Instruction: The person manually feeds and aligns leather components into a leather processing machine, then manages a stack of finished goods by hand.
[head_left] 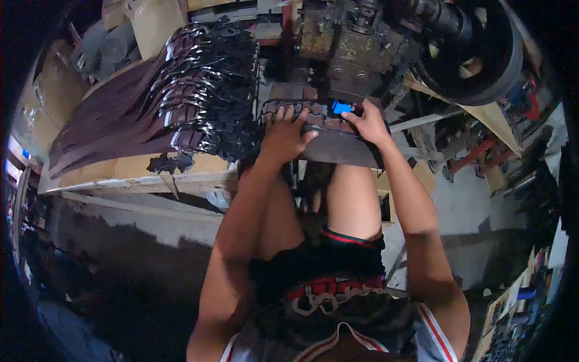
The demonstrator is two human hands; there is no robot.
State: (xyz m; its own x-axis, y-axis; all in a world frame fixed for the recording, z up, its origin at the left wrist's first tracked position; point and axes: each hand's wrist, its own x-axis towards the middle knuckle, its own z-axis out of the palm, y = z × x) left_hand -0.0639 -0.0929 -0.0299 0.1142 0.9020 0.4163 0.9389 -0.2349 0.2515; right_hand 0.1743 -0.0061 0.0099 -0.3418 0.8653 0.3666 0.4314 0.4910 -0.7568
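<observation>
A dark brown sheet (344,146) lies across the machine bed in front of me, with wavy cut outlines along its far part. My left hand (282,137) rests flat on the left part of this sheet, fingers spread and holding nothing. At the sheet's right part, my right hand (370,125) has its thumb and fingers closed on a small bright blue piece (341,107). Its exact kind does not show, and its right end is partly covered by the fingers.
Left of the sheet, a heap of long dark brown strips (114,120) with jagged black ends lies on a wooden table (151,182). A greasy metal machine (356,66) stands directly ahead. A large black wheel (503,66) is at upper right, above a wooden board (497,123).
</observation>
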